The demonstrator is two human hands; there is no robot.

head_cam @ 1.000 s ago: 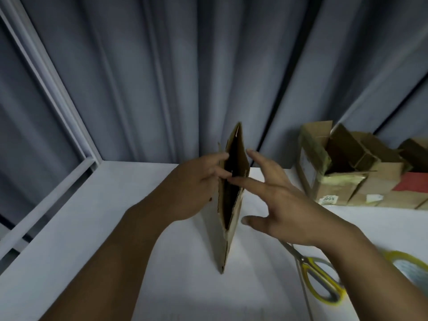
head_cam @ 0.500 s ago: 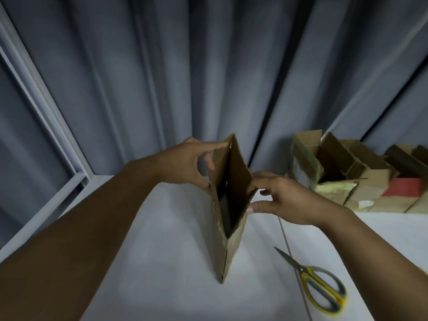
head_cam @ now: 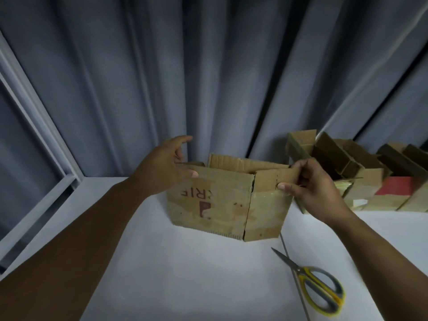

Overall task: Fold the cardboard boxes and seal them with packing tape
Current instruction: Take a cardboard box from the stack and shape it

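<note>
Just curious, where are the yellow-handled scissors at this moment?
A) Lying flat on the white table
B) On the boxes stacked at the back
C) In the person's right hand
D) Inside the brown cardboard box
A: the yellow-handled scissors lie flat on the white table, nearer the camera than the brown cardboard box, whose top edge the left hand and right hand both hold.

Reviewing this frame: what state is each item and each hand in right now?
Brown cardboard box with red print: opened out, standing on white table, top unsealed.
Left hand: grips its left top edge.
Right hand: pinches its right flap.
Yellow-handled scissors: closed, lying flat.
Row of brown cardboard boxes at right: flaps open.
</note>
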